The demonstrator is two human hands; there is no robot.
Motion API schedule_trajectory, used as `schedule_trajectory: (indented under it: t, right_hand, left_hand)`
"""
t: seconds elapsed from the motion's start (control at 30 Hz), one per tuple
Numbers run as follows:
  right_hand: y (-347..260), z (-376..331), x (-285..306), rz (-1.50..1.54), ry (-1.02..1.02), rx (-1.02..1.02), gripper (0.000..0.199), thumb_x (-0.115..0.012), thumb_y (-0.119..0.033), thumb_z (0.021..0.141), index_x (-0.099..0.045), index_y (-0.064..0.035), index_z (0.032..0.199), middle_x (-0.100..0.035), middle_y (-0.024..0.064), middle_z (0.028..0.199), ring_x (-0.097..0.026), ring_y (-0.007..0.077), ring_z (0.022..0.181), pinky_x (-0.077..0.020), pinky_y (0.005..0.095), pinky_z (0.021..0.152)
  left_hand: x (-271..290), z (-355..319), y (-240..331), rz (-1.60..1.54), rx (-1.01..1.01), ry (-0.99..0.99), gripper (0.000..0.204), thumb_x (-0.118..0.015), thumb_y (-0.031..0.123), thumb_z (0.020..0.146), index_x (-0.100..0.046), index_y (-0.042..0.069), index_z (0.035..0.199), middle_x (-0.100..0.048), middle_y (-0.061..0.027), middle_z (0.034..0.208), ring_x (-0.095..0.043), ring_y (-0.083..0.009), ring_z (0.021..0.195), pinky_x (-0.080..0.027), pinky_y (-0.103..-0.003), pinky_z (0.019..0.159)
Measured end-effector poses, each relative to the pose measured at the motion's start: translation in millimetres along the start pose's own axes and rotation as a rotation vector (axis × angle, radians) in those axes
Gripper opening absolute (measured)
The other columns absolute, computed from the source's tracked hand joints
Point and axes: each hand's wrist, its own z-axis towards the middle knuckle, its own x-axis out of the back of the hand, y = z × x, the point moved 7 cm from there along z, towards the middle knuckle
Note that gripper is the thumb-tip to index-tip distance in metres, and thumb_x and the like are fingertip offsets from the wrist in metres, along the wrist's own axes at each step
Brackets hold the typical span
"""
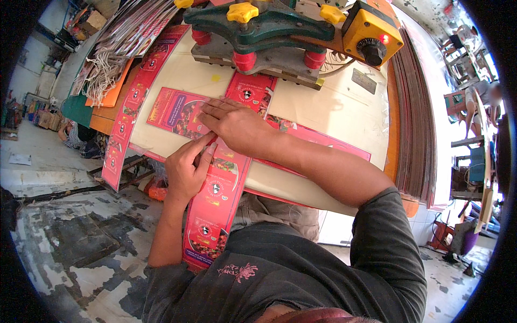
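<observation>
A long red printed strip [215, 188] comes from beneath the press, crosses the cream board [355, 116] and hangs over its near edge toward my lap. My left hand [189, 166] is at the strip's left edge, thumb and forefinger closed on it; the other fingers are partly hidden. My right hand [230, 119] lies palm down across the strip, fingers stretched out over the right end of a red and purple printed panel [175, 111]. The right hand covers the place where panel and strip meet.
A green press [264, 33] with yellow star knobs stands at the far side, beside a yellow dial box [372, 35]. Another strip [126, 126] lies left, and a narrow printed piece [323, 141] right. Sheet stacks [417, 118] and corded bags [116, 59] flank the board.
</observation>
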Motion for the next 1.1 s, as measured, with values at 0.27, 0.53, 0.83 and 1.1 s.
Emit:
schedule_trajectory:
  t: [0.27, 0.53, 0.83, 1.1]
  right_hand:
    - [0.0, -0.1, 0.9, 0.006, 0.014, 0.006, 0.046, -0.065, -0.012, 0.089, -0.065, 0.0008, 0.133, -0.063, 0.0228, 0.142, -0.058, 0.0361, 0.136, -0.0437, 0.0455, 0.118]
    - [-0.6, 0.2, 1.8, 0.008, 0.005, 0.005, 0.045, -0.064, -0.012, 0.089, -0.065, 0.0005, 0.133, -0.062, 0.0231, 0.142, -0.058, 0.0361, 0.136, -0.0438, 0.0452, 0.118]
    - [-0.2, 0.8, 2.2, 0.02, 0.002, -0.007, 0.044, -0.064, -0.012, 0.09, -0.065, 0.0008, 0.132, -0.063, 0.0233, 0.141, -0.058, 0.0362, 0.135, -0.0435, 0.0453, 0.118]
    - [0.8, 0.4, 0.0, 0.015, 0.024, 0.001, 0.045, -0.064, -0.012, 0.089, -0.065, 0.0011, 0.132, -0.063, 0.0232, 0.141, -0.059, 0.0362, 0.135, -0.0436, 0.0453, 0.118]
  left_hand:
    - [-0.4, 0.3, 0.5, -0.015, 0.001, 0.004, 0.028, -0.067, 0.017, 0.099, -0.075, 0.009, 0.125, -0.074, -0.0121, 0.089, -0.062, -0.0229, 0.06, -0.049, -0.036, 0.058]
    - [-1.2, -1.0, -1.4, -0.014, 0.005, 0.0, 0.029, -0.067, 0.017, 0.099, -0.075, 0.01, 0.126, -0.072, -0.0111, 0.086, -0.06, -0.0221, 0.058, -0.048, -0.037, 0.057]
    - [-0.9, -0.6, -0.7, -0.018, 0.012, -0.002, 0.029, -0.067, 0.019, 0.1, -0.075, 0.01, 0.126, -0.073, -0.0118, 0.088, -0.061, -0.0229, 0.059, -0.048, -0.037, 0.057]
    - [-0.8, -0.1, -0.6, -0.03, 0.0, 0.016, 0.027, -0.067, 0.019, 0.1, -0.076, 0.008, 0.123, -0.075, -0.0134, 0.092, -0.064, -0.0241, 0.061, -0.05, -0.037, 0.059]
